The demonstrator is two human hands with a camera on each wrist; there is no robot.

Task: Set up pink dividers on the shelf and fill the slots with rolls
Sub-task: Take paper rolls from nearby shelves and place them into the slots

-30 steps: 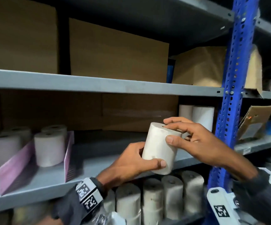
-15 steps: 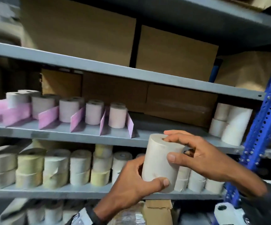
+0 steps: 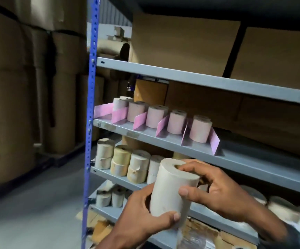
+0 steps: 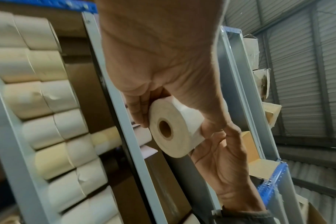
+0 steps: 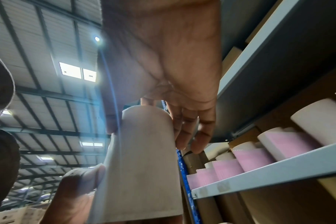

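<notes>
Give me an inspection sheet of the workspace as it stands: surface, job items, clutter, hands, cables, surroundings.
Surface: grey shelf, bare to the right of the last divider.
Job's things: pink dividers stand in a row on the shelf with rolls upright between them; one white roll is held in front of the rack, below that shelf.
Clutter: cream rolls stacked on the lower shelf; cardboard boxes above.
Grippers: left hand grips the held roll's lower part; right hand grips its top.
Cables: nothing seen.
Surroundings: blue upright, big brown rolls on the floor to the left.
</notes>
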